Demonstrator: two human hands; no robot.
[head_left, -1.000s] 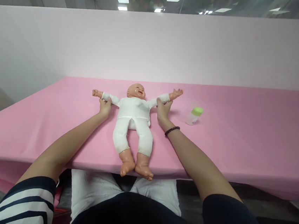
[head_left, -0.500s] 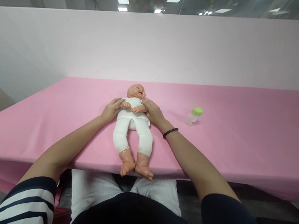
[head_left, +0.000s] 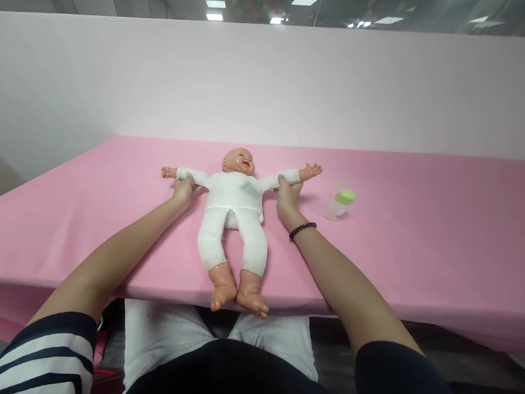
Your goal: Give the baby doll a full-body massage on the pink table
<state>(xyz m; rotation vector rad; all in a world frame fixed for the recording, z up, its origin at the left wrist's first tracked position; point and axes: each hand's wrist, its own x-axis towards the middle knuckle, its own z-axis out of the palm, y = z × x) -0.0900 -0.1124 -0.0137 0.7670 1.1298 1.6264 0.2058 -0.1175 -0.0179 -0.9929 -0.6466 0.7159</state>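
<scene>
A baby doll (head_left: 236, 191) with a white cloth body lies on its back on the pink-covered table (head_left: 400, 254). Its feet reach the front edge, and both its arms are stretched out sideways. My left hand (head_left: 184, 190) grips the doll's arm on the left side, thumb on top and fingers underneath. On the other side, my right hand (head_left: 288, 198) is closed round the doll's other arm below its wrist. The fingers under the sleeves are partly hidden.
A small clear bottle with a green cap (head_left: 340, 204) stands tilted-looking to the right of my right hand. A white partition (head_left: 273, 86) rises along the table's back edge.
The doll's arms were folded over its chest with my hands on them. Now they are spread out to both sides, and my hands have moved outward, holding them.
</scene>
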